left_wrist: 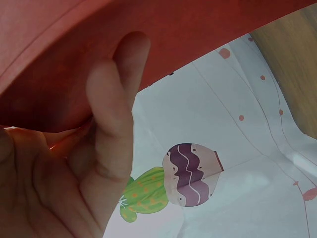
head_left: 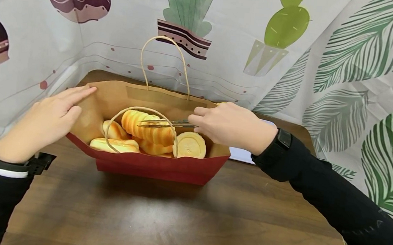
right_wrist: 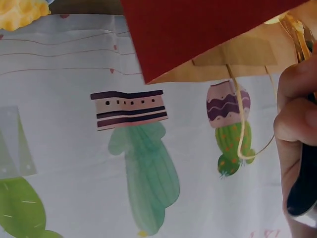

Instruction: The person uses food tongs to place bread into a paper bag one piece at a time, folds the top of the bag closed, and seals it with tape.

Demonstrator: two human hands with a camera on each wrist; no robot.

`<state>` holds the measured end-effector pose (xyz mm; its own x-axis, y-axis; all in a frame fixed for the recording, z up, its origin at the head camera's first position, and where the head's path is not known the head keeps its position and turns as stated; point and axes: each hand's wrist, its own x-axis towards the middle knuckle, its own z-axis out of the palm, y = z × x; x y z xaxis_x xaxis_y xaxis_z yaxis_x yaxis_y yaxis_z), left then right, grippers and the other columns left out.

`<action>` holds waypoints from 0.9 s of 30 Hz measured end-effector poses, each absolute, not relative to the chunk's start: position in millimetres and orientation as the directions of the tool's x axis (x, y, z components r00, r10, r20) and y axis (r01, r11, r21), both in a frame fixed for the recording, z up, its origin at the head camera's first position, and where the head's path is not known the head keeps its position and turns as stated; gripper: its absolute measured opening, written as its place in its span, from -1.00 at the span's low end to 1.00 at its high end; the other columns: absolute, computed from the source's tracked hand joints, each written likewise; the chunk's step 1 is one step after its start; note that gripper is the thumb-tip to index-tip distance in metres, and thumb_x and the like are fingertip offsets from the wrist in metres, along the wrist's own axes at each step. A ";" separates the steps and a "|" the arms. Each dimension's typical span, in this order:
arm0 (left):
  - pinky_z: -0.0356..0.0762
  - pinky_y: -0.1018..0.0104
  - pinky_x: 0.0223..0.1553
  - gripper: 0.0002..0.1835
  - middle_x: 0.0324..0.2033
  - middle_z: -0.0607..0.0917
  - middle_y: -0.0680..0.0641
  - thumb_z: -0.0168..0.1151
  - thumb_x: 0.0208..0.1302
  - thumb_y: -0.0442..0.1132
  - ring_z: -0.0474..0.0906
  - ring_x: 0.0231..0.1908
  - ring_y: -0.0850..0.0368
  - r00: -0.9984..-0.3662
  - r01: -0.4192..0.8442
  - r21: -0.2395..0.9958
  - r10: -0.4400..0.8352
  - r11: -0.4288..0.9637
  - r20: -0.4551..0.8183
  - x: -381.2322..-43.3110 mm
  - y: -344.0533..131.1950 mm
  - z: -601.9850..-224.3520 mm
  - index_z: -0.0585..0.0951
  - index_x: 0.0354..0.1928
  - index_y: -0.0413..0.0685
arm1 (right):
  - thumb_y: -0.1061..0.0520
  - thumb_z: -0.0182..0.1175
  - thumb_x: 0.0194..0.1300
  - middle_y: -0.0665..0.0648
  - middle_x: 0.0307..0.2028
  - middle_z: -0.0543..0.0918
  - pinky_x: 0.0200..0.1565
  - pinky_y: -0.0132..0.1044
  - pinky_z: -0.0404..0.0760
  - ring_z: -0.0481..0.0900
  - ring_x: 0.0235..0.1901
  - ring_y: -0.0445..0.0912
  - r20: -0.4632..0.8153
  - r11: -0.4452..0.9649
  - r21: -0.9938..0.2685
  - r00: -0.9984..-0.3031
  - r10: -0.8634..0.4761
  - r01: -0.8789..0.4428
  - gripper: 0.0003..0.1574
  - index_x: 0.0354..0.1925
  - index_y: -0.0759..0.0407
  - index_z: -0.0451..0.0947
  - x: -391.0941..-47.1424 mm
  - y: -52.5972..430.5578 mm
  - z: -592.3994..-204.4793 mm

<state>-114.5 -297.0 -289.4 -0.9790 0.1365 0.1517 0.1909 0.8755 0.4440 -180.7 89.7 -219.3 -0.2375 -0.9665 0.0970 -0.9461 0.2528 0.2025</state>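
A paper bag (head_left: pixel 151 167), red outside and tan inside, stands on the table with its mouth wide. Inside lie a ridged bread roll (head_left: pixel 131 124), a round tart (head_left: pixel 190 145), a long bun (head_left: pixel 115 145) and other bread, partly hidden. My left hand (head_left: pixel 45 120) touches the bag's left rim with its fingers extended; the left wrist view shows fingers (left_wrist: pixel 111 106) against the red paper. My right hand (head_left: pixel 225 123) grips metal tongs (head_left: pixel 179 124) with a black handle (right_wrist: pixel 303 181). The tongs reach across the ridged roll; whether they pinch it is unclear.
One twisted handle (head_left: pixel 145 53) rises behind the bag's mouth; the near handle (head_left: pixel 115 114) arches over the bread, crossing the tongs. A white tray (head_left: pixel 240 155) lies behind my right wrist, partly hidden. A yellow lumpy thing (right_wrist: pixel 22 15) sits near it. Printed cloth (head_left: pixel 125 55) hangs behind the wooden table (head_left: pixel 245 211).
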 end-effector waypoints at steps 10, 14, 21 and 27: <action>0.09 -0.50 0.41 -0.39 0.51 0.31 -0.45 -0.26 0.57 -0.32 0.20 0.48 -0.51 -0.977 0.197 0.443 0.138 0.875 0.162 -113.9 -295.8 -289.4 0.28 0.59 -0.27 | 0.13 0.20 0.56 0.03 -0.38 0.48 -0.61 -0.10 0.54 0.47 -0.65 0.10 -0.014 0.296 0.212 -0.306 -0.952 -0.931 -0.83 -0.22 0.17 0.49 -187.3 75.8 -223.6; 0.09 -0.50 0.40 -0.39 0.51 0.31 -0.46 -0.26 0.57 -0.31 0.20 0.47 -0.52 -0.978 0.193 0.442 0.136 0.876 0.156 -114.7 -294.9 -289.4 0.28 0.60 -0.27 | 0.10 0.25 0.55 0.06 -0.36 0.52 -0.56 -0.08 0.61 0.53 -0.61 0.11 -0.044 0.309 0.224 -0.327 -0.944 -0.924 -0.80 -0.19 0.19 0.48 -189.9 73.7 -224.9; 0.14 -0.54 0.34 -0.40 0.50 0.33 -0.45 -0.26 0.57 -0.31 0.23 0.46 -0.53 -0.977 0.198 0.445 0.139 0.873 0.163 -114.3 -294.0 -289.9 0.30 0.59 -0.26 | 0.08 0.32 0.50 0.10 -0.35 0.51 -0.46 -0.06 0.67 0.56 -0.60 0.13 -0.027 0.351 0.208 -0.364 -0.931 -0.913 -0.74 -0.16 0.24 0.49 -190.8 79.8 -223.2; 0.15 -0.58 0.30 -0.40 0.50 0.32 -0.47 -0.26 0.57 -0.32 0.24 0.44 -0.56 -0.978 0.194 0.438 0.136 0.878 0.160 -114.4 -293.1 -288.0 0.30 0.58 -0.27 | 0.12 0.36 0.46 0.09 -0.38 0.42 -0.47 -0.11 0.59 0.51 -0.58 0.07 0.040 0.391 0.131 -0.390 -0.920 -0.911 -0.69 -0.23 0.23 0.43 -188.5 98.1 -219.6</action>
<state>-114.4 -293.1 -288.0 -0.9777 0.1358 0.1604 0.1938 0.8777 0.4382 -188.5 98.1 -219.6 -0.3897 -0.9201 0.0396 -0.9108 0.3914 0.1314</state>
